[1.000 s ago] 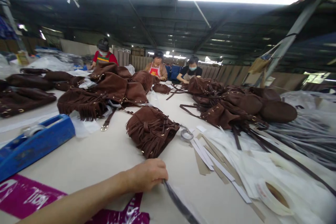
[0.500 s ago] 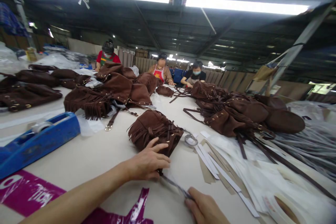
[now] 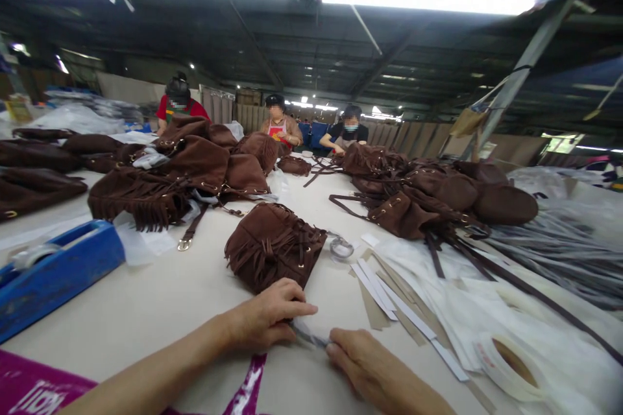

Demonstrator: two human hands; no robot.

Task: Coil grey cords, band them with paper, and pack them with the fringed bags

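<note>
A dark brown fringed drawstring bag point(image 3: 272, 243) lies on the table in front of me. At its near end, my left hand point(image 3: 272, 314) has its fingers bent and closed around one end of a thin greyish, see-through plastic strip point(image 3: 309, 336). My right hand point(image 3: 353, 353) is closed in a pinch on the strip's other end, low and to the right. Between my hands the strip is short and blurred. What lies under my left fingers is partly hidden. Beside the bag's right edge sits a small coil of clear plastic point(image 3: 341, 247).
A blue tape dispenser point(image 3: 58, 272) and purple printed plastic point(image 3: 36, 382) lie left. Brown bags are piled left point(image 3: 195, 165) and right point(image 3: 438, 188). Paper strips point(image 3: 403, 308), white sheets and a tape roll point(image 3: 511, 366) lie right. Several co-workers sit across the table.
My right hand has moved up and left, closer to my left hand, and the strip between them looks shorter. My left fingers have come down off the bag's side. The view has shifted slightly.
</note>
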